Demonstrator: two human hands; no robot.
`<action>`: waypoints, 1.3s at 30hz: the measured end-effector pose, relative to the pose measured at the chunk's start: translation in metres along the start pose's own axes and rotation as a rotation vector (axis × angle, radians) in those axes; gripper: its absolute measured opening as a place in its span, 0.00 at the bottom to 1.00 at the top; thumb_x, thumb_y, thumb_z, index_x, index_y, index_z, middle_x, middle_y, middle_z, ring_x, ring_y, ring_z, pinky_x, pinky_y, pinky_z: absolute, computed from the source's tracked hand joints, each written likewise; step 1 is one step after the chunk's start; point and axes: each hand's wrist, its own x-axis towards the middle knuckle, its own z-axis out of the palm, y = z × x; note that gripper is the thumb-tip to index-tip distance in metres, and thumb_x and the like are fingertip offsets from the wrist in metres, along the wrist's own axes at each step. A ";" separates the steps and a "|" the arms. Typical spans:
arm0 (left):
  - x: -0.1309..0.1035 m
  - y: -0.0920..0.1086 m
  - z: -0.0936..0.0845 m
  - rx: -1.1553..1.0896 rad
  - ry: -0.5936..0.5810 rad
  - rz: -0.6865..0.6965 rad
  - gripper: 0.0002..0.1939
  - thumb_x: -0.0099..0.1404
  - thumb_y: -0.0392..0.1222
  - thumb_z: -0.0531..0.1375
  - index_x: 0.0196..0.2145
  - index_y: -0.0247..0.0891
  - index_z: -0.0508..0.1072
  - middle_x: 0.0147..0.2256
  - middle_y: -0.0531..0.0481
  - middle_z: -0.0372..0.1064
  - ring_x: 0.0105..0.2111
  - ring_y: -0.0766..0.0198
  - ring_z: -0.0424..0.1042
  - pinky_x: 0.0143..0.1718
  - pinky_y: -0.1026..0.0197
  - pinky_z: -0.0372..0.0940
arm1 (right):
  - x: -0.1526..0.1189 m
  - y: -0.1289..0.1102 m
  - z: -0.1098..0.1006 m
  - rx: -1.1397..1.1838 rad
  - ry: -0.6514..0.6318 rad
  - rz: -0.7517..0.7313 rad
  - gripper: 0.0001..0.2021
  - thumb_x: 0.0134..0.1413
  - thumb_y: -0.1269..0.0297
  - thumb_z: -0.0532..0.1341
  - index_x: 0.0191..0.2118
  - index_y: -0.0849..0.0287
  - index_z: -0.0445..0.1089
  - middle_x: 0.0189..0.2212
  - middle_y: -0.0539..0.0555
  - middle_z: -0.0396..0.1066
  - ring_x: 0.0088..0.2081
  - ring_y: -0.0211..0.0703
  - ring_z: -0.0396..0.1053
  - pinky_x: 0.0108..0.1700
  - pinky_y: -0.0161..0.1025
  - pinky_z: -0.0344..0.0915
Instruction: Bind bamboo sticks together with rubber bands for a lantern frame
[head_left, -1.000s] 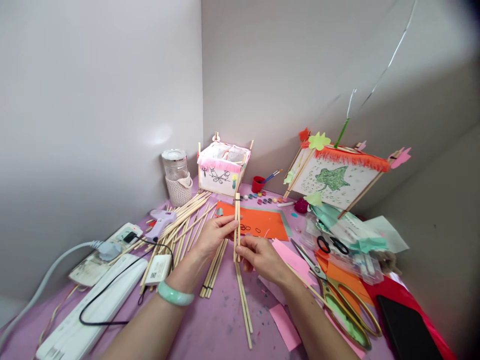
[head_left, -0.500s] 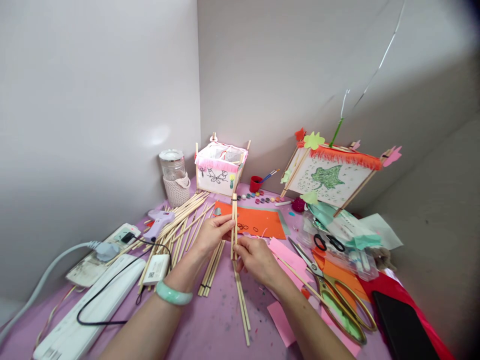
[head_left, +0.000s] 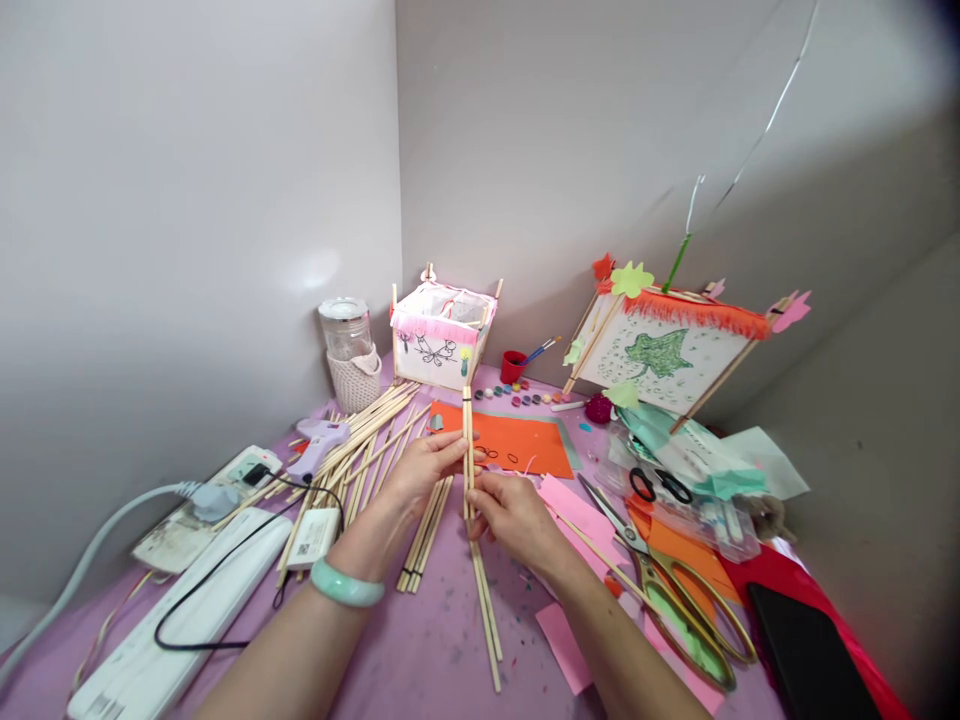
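Wooden sticks (head_left: 468, 415) stand between my hands, bound near their top by a black band. My left hand (head_left: 435, 462) pinches them from the left, below that band. Lower down, the fingers of my right hand (head_left: 504, 505) are closed around the same sticks; the fingertips are partly hidden. Beneath, two sticks (head_left: 484, 610) lie on the purple tablecloth, seeming to run on from under my hand. Another banded bundle of sticks (head_left: 424, 540) rests beside my left wrist. Behind the hands is an orange sheet (head_left: 529, 442) with several small black bands on it.
Loose sticks (head_left: 367, 440), a lilac glue gun (head_left: 321, 445) and a white power strip (head_left: 180, 610) lie left. Gold-handled scissors (head_left: 660, 580) and pink paper (head_left: 574, 510) are right. Two paper lanterns, one white-pink (head_left: 431, 345), one with a green leaf (head_left: 660, 355), stand behind, near a glass jar (head_left: 349, 340).
Both hands keep their hold on the sticks and have barely moved. The view has shifted very slightly.
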 end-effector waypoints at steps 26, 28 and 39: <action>0.000 0.006 0.003 -0.058 0.154 0.114 0.17 0.55 0.48 0.64 0.39 0.34 0.74 0.37 0.43 0.75 0.33 0.62 0.74 0.36 0.60 0.67 | 0.003 0.011 0.005 0.295 -0.234 0.151 0.09 0.57 0.59 0.53 0.34 0.60 0.63 0.31 0.53 0.71 0.22 0.35 0.69 0.20 0.31 0.62; 0.002 0.009 -0.001 -0.075 0.220 0.220 0.18 0.55 0.48 0.64 0.41 0.34 0.74 0.38 0.43 0.75 0.33 0.63 0.74 0.40 0.59 0.67 | 0.001 0.009 0.004 0.237 -0.300 0.160 0.09 0.57 0.59 0.52 0.34 0.60 0.64 0.31 0.53 0.71 0.24 0.36 0.69 0.22 0.31 0.62; -0.003 0.015 -0.002 -0.141 0.211 0.185 0.17 0.53 0.45 0.66 0.38 0.34 0.70 0.34 0.45 0.76 0.30 0.62 0.75 0.37 0.58 0.68 | 0.000 0.001 0.012 -0.318 0.162 -0.121 0.15 0.60 0.53 0.52 0.30 0.56 0.67 0.22 0.49 0.70 0.25 0.39 0.67 0.29 0.33 0.56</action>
